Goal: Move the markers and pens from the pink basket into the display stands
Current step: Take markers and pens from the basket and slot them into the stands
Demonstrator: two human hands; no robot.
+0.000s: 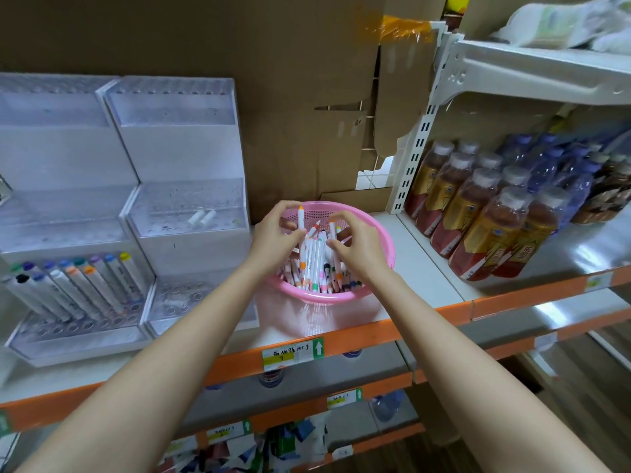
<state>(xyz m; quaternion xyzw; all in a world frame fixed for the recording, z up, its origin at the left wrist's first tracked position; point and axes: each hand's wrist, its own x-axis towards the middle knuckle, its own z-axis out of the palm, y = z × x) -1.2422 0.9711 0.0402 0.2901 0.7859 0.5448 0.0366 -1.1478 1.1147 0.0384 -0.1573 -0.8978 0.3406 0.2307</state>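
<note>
The left hand [273, 240] grips a bunch of markers [316, 257] and the right hand [355, 249] pinches more, both inside the well-stocked basket [384, 257]. The stands [191, 148] show one part-filled front row and near-bare upper tiers, so the task looks barely begun.

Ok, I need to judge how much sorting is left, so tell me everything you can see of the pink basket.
The pink basket is round, shallow plastic with a perforated mesh wall and smooth rim. It sits upright on the white shelf, just right of the clear display stands, holding a heap of white markers with coloured caps. The left hand and right hand grip a bunch of those markers over it.
</note>
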